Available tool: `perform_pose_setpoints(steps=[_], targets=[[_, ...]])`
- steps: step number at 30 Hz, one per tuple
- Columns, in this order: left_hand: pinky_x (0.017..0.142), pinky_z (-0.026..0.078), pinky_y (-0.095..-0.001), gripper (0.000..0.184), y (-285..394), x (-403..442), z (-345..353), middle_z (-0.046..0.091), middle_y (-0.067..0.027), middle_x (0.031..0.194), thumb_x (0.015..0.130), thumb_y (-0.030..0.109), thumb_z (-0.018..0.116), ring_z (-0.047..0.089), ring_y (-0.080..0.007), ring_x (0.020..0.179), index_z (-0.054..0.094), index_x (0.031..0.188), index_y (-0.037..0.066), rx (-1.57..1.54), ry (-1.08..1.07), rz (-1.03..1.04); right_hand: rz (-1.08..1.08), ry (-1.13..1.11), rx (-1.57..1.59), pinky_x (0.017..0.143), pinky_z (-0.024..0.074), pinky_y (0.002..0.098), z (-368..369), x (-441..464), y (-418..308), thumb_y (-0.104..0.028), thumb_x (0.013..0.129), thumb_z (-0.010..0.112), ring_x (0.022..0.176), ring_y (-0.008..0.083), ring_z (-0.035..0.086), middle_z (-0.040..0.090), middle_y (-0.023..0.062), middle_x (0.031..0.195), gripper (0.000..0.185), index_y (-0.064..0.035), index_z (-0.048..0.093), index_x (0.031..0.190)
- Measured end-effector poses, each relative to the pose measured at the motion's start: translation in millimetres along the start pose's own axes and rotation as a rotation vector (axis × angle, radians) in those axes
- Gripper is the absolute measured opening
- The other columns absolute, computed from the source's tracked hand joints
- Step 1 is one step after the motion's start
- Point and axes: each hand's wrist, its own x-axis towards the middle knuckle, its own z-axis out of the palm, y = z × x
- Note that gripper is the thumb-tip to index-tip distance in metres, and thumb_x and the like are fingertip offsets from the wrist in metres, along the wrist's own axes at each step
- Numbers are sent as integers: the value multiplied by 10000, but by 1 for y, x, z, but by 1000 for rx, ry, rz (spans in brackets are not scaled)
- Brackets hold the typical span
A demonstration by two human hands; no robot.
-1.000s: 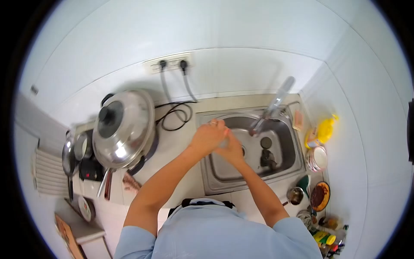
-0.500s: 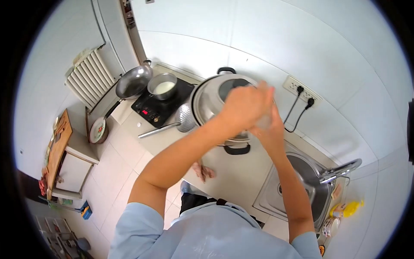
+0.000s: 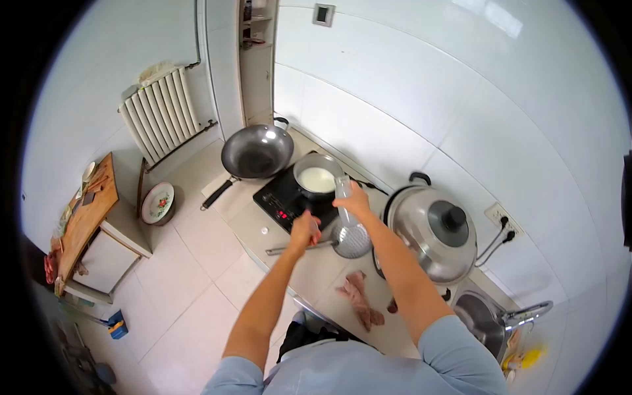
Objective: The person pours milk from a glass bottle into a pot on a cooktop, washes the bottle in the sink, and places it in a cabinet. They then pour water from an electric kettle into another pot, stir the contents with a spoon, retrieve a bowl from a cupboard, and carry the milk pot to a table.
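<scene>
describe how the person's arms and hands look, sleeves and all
Short, plain, light blue sleeves cover the upper arms, with no print visible. The forearms are bare, with no watch or bracelet to be seen. The left hand and right hand wear no gloves; any ring is too small to make out.

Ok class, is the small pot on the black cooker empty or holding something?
Holding something: the pot is uncovered, and white liquid shows inside it.
</scene>
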Motion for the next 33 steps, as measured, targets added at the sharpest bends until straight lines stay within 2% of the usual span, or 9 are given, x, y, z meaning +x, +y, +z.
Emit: perform_pose_setpoints(steps=[1,5,11,14,23,27,30,32,33], targets=[[322,334,-267,513,-10,-1,-3,511,-82,500,894,451,275,435,-136,348,541,841,15,-28,31,-71,-15,19,-114,777,454,348,10,12,6,-257,444,737,918,314,571,592,171,978,702,-69,495,1075],[345,353,-258,479,-25,-7,-11,514,-81,512,892,434,285,445,-134,368,527,841,24,-49,16,-191,91,-116,-250,781,459,368,26,32,12,-250,428,734,932,324,567,593,165,992,704,-69,499,1066],[382,371,-253,444,-25,-2,-16,524,-84,544,893,422,316,467,-137,406,512,841,26,-72,-54,-154,175,-234,-415,768,457,360,22,41,11,-332,419,710,911,322,569,591,184,975,740,-48,510,1072],[387,374,-255,440,-21,4,-18,526,-83,549,892,427,328,476,-139,416,513,841,31,-76,-69,-153,175,-218,-472,770,465,397,18,46,4,-269,438,704,947,302,569,595,154,998,727,-96,478,1107],[419,392,-246,443,-8,9,-12,538,-75,576,884,440,335,483,-130,437,532,873,44,-57,-93,-147,195,-264,-652,785,455,417,-5,53,-37,-279,473,681,985,305,549,571,148,1070,824,-118,411,1235],[412,399,-262,424,-8,15,-8,532,-83,568,891,420,340,491,-147,431,532,847,44,-69,-96,-148,155,-169,-498,830,436,389,-6,58,-29,-306,471,688,1022,312,530,546,160,1121,859,-103,396,1253],[421,401,-256,429,-2,15,-6,539,-80,585,887,430,336,492,-141,443,534,867,50,-59,-112,-152,89,-49,-439,781,453,375,-4,61,-16,-323,484,693,952,288,559,575,183,1032,816,-56,441,1212],[425,399,-243,435,1,15,-5,545,-73,597,885,439,330,493,-133,453,533,887,54,-58,-129,-155,88,-127,-89,841,425,380,-6,69,-2,-306,484,707,1030,285,525,515,194,1149,872,-85,381,1263],[447,413,-264,440,0,16,-5,548,-85,604,884,435,325,499,-143,462,536,883,49,-87,-124,-179,89,-123,-90,841,425,380,-12,58,-22,-306,484,707,1030,285,525,515,194,1149,872,-85,381,1263]])
